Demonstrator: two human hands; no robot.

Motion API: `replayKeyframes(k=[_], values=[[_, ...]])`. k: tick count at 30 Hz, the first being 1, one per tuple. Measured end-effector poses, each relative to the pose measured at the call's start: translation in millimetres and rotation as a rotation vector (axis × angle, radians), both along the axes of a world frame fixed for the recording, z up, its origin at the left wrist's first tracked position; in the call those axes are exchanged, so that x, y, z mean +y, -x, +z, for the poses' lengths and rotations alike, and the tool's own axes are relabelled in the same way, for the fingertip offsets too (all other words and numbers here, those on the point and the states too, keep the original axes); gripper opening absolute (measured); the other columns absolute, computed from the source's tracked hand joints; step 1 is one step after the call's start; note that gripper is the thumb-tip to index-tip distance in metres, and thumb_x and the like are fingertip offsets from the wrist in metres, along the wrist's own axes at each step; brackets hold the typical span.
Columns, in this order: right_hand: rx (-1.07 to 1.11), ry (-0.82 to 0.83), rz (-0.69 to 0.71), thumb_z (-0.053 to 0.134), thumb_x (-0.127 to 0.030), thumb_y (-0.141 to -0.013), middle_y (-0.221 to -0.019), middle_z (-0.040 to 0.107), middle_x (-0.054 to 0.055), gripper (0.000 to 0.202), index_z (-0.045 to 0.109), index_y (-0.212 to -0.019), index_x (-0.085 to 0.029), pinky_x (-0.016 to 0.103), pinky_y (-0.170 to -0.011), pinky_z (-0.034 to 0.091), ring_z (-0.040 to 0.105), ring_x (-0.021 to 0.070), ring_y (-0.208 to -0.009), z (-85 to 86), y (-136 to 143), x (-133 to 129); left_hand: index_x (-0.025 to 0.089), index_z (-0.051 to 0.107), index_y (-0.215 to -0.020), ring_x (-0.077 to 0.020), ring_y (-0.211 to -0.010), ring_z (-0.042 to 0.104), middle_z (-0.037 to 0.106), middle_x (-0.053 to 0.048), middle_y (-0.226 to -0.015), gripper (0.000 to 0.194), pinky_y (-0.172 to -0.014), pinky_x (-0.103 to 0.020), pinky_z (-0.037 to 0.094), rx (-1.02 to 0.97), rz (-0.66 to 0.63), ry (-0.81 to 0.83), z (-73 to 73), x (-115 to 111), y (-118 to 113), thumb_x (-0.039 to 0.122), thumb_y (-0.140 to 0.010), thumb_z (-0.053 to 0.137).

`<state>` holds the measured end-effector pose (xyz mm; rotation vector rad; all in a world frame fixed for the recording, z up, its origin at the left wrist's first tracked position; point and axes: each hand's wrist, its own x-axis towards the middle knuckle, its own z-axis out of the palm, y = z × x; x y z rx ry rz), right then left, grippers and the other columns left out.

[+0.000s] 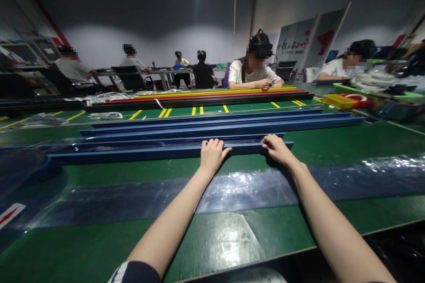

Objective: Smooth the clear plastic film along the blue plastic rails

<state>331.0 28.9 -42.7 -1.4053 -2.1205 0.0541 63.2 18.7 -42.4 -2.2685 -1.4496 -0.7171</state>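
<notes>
A long blue plastic channel (133, 154) lies crosswise on the green table, with clear film showing along its inside. My left hand (211, 154) has its fingers curled over the channel's near wall, thumb stuck out to the right. Close to the channel's right end, my right hand (278, 149) grips the same piece, thumb and fingers bent at its edge. Whether the film is also pinched there I cannot tell. Between me and the channel, a wide clear plastic strip (245, 190) lies flat beneath my forearms. It continues to a curled-up part (29, 163) at the left.
More blue channels (219, 124) lie parallel just beyond. Further back are black, red and yellow strips (212, 97), where a co-worker (254, 70) sits. A yellow tray (338, 101) stands at the right. The table (332, 239) ends at its front edge near me.
</notes>
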Motion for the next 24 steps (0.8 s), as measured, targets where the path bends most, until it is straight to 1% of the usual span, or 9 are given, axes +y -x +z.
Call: replayKeyframes(k=[9, 12, 16, 19, 24], values=[[-0.107, -0.017, -0.061, 0.044, -0.021, -0.080, -0.084, 0.061, 0.007, 0.014, 0.057, -0.083, -0.020, 0.035, -0.074, 0.036, 0.049, 0.0225, -0.082, -1.3, 5, -4, 0.018, 0.060, -0.084, -0.0216, -0.084, 0.054, 0.065, -0.007, -0.085, 0.041, -0.074, -0.035, 0.029, 0.018, 0.030, 0.008, -3.1, 1, -1, 0.051, -0.089, 0.036], [-0.122, -0.039, -0.051, 0.046, -0.028, -0.082, -0.089, 0.061, 0.008, 0.015, 0.058, -0.086, -0.020, 0.037, -0.077, 0.037, 0.050, 0.0239, -0.087, -1.1, 8, -6, 0.018, 0.061, -0.084, -0.0215, -0.083, 0.054, 0.065, -0.007, -0.084, 0.042, -0.073, -0.034, 0.029, 0.026, 0.040, 0.008, -2.8, 1, -1, 0.051, -0.089, 0.036], [-0.089, -0.068, 0.008, 0.047, -0.035, -0.084, -0.095, 0.060, 0.009, 0.019, 0.057, -0.091, -0.020, 0.036, -0.080, 0.038, 0.050, 0.0237, -0.093, -0.6, 22, -11, 0.017, 0.061, -0.083, -0.0220, -0.083, 0.055, 0.065, -0.008, -0.085, 0.042, -0.071, -0.034, 0.028, 0.030, 0.049, 0.007, -1.8, 0, -2, 0.051, -0.089, 0.037], [-0.083, -0.087, 0.040, 0.045, -0.035, -0.086, -0.094, 0.059, 0.008, 0.019, 0.055, -0.093, -0.020, 0.035, -0.080, 0.038, 0.049, 0.0226, -0.092, -1.6, 34, -13, 0.017, 0.061, -0.082, -0.0223, -0.082, 0.055, 0.065, -0.008, -0.084, 0.041, -0.070, -0.034, 0.028, 0.028, 0.055, 0.010, -1.4, 0, -3, 0.051, -0.088, 0.039], [-0.059, -0.073, -0.001, 0.045, -0.031, -0.086, -0.087, 0.059, 0.007, 0.014, 0.054, -0.086, -0.019, 0.033, -0.076, 0.037, 0.050, 0.0217, -0.086, -4.9, 40, -8, 0.017, 0.061, -0.079, -0.0220, -0.082, 0.055, 0.065, -0.008, -0.083, 0.041, -0.070, -0.034, 0.027, 0.032, 0.060, 0.001, -2.4, 1, -3, 0.051, -0.088, 0.040]])
